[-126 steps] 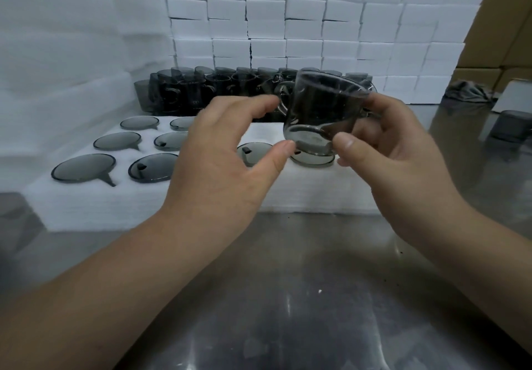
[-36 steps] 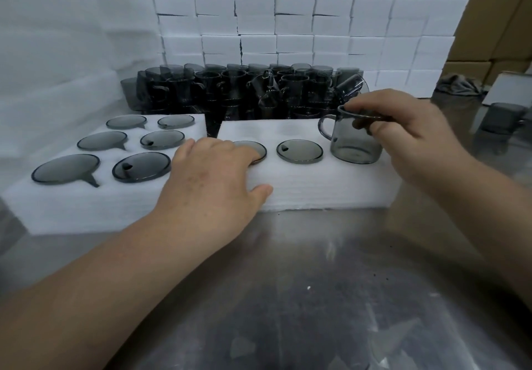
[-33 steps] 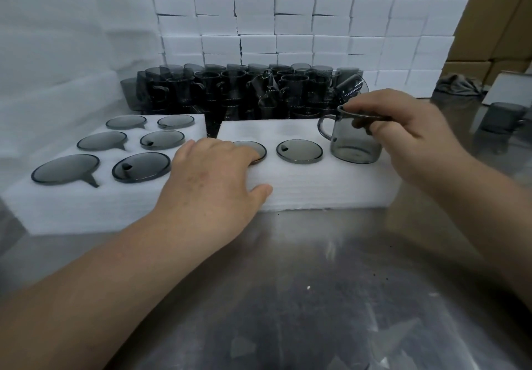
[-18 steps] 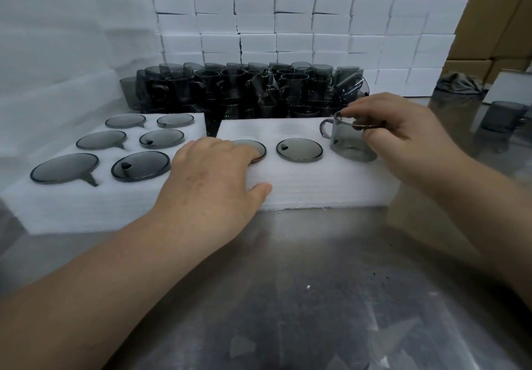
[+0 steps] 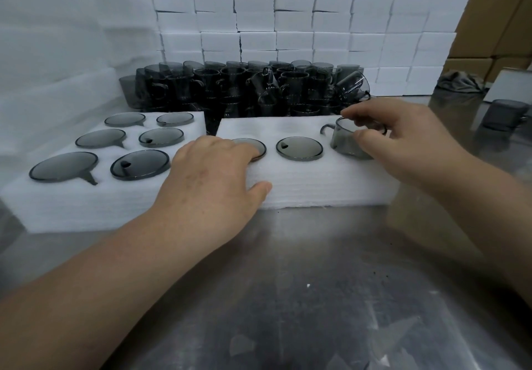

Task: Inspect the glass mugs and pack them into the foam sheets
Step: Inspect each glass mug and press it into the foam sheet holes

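A smoky grey glass mug (image 5: 344,139) stands partly sunk in the rightmost hole of the near foam sheet (image 5: 299,179), handle pointing left. My right hand (image 5: 403,142) grips its rim from above with curled fingers and thumb. My left hand (image 5: 213,179) lies flat on the left end of that sheet, fingers straight, partly covering one sunk mug (image 5: 253,148). Another sunk mug (image 5: 299,148) shows in the middle hole. A second foam sheet (image 5: 72,197) at the left holds several sunk mugs.
A dense cluster of loose grey mugs (image 5: 244,87) stands behind the sheets. White foam blocks (image 5: 288,24) are stacked as a back wall. One lone mug (image 5: 503,113) sits at the far right on the steel table (image 5: 288,297). Cardboard boxes (image 5: 495,24) rise at right.
My right hand turned the mug upright, carried it to the right end of the sheet and pushed it down into the hole. My left hand let go and settled on the foam.
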Demonstrator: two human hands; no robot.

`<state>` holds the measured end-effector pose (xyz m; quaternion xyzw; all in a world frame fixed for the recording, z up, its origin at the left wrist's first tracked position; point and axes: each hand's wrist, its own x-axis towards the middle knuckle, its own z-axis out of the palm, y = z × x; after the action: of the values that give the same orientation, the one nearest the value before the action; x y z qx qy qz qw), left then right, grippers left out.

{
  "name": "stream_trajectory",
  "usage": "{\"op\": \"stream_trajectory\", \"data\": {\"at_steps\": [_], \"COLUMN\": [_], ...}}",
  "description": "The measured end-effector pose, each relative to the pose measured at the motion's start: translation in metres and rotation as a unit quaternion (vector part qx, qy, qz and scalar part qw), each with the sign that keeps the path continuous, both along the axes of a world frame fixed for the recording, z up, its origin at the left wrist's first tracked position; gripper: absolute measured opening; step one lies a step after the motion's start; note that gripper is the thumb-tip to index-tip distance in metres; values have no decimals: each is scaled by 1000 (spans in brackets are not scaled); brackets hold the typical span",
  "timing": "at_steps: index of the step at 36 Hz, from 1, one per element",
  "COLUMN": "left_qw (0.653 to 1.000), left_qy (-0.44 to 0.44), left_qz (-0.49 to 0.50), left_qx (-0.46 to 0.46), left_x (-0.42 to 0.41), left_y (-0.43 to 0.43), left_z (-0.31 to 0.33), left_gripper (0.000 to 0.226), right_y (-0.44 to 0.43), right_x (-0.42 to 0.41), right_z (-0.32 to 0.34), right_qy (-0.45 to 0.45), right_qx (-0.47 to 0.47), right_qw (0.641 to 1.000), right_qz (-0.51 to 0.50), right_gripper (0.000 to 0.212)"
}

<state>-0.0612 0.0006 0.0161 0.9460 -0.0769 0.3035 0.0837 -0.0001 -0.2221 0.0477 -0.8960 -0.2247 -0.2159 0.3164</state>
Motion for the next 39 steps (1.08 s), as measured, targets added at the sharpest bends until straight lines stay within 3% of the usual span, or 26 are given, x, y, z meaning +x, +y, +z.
{"op": "stream_trajectory", "data": {"at_steps": [5, 20, 30, 35, 39], "left_qw": [1000, 1000, 1000, 1000, 1000], "left_qy": [5, 11, 8, 9, 8], "left_qz": [-2, -1, -5, -5, -4], "left_qx": [-4, -8, -5, -5, -7], "left_x": [-1, -2, -3, -2, -2], "left_y": [0, 0, -1, 0, 0], "left_z": [0, 0, 0, 0, 0], "left_gripper": [48, 48, 48, 47, 47], "right_y": [1, 0, 1, 6, 5], "right_x": [1, 0, -2, -6, -5], "right_z": [0, 2, 5, 7, 6], "right_qy": [4, 26, 53, 59, 59], "right_qx": [-32, -46, -63, -103, -96], "right_qw": [999, 999, 996, 993, 993], "right_qz": [-9, -4, -19, -17, -21], "right_gripper": [50, 37, 40, 51, 37]}}
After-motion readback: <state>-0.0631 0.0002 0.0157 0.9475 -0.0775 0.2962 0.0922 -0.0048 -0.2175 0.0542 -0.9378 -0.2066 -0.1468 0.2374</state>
